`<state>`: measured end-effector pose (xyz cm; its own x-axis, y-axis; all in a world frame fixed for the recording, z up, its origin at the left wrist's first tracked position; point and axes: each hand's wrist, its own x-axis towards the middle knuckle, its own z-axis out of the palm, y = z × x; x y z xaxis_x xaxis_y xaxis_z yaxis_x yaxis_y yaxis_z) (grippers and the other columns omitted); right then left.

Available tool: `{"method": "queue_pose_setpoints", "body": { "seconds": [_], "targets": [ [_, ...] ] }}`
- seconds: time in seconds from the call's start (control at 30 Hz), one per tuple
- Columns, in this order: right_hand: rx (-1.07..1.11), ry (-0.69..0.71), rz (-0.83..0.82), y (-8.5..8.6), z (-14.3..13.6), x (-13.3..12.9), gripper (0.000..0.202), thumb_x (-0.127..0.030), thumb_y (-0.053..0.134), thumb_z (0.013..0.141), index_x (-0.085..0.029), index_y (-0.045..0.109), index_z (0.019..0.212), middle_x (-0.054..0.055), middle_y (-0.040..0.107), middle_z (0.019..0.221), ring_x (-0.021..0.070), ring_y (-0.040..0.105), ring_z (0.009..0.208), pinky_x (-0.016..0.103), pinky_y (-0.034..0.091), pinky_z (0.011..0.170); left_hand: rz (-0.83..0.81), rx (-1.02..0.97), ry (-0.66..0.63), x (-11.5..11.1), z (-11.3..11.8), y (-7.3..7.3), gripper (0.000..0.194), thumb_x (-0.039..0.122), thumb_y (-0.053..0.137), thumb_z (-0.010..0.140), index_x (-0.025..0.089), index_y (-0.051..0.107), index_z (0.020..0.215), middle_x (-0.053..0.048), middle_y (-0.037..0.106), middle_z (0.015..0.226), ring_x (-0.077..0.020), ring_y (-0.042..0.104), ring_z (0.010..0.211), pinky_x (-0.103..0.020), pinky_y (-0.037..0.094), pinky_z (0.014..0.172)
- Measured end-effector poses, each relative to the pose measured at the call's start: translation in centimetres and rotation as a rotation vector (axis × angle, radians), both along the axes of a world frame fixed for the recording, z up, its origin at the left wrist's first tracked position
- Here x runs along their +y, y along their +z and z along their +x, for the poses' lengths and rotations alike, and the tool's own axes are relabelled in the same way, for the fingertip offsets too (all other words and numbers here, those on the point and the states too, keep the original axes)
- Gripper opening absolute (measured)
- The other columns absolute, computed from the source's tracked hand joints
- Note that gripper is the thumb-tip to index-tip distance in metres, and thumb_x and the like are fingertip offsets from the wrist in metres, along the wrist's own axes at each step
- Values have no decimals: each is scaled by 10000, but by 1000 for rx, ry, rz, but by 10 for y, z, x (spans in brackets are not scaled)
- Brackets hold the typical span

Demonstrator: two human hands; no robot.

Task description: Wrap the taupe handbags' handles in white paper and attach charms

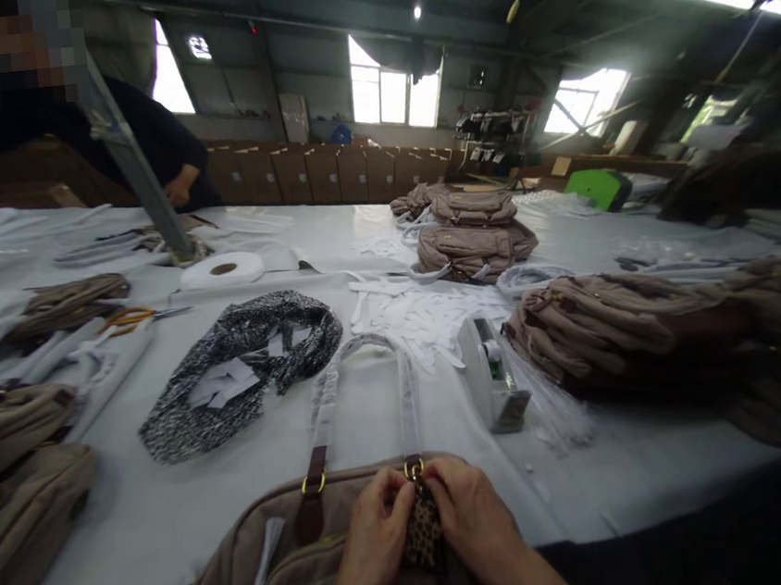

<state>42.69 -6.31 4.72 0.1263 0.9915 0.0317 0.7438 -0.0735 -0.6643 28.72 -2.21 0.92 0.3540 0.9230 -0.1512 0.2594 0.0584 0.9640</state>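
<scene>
A taupe bag (pixel 281 518) lies at the bottom centre, its wrapped handle (pixel 407 393) stretched away over the white table. Brown tabs with gold rings join the handle to the bag. A leopard-print piece (pixel 423 526) hangs below the right ring. My left hand (pixel 379 522) pinches at the top of this piece from the left, thumb and forefinger together. From the right, my right hand (pixel 469 503) pinches at the same spot, just under the ring. What lies between the fingertips is too small to make out.
Beyond the bag are a black-and-white cloth (pixel 236 420) with white tags, a tape dispenser (pixel 494 379), white strips (pixel 422 322), a white roll (pixel 222 269) and scissors (pixel 134 317). Bags are piled left and right (pixel 596 327). A person (pixel 150 132) stands at the back left.
</scene>
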Motion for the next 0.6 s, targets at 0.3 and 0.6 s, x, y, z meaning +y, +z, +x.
{"method": "queue_pose_setpoints", "body": {
  "seconds": [0.3,0.6],
  "targets": [
    [400,112,-4,9,1,10,183,-207,524,838,-185,705,819,22,683,813,170,612,766,256,454,719,77,-28,32,4,-10,24,246,414,515,832,195,550,726,39,497,648,-134,469,622,-212,368,582],
    [437,-30,-13,5,6,11,210,-240,536,831,-174,735,847,34,719,778,201,632,739,271,458,676,-48,10,64,7,0,9,286,402,507,801,159,654,769,-16,646,679,-190,581,680,-269,427,661]
  ]
}}
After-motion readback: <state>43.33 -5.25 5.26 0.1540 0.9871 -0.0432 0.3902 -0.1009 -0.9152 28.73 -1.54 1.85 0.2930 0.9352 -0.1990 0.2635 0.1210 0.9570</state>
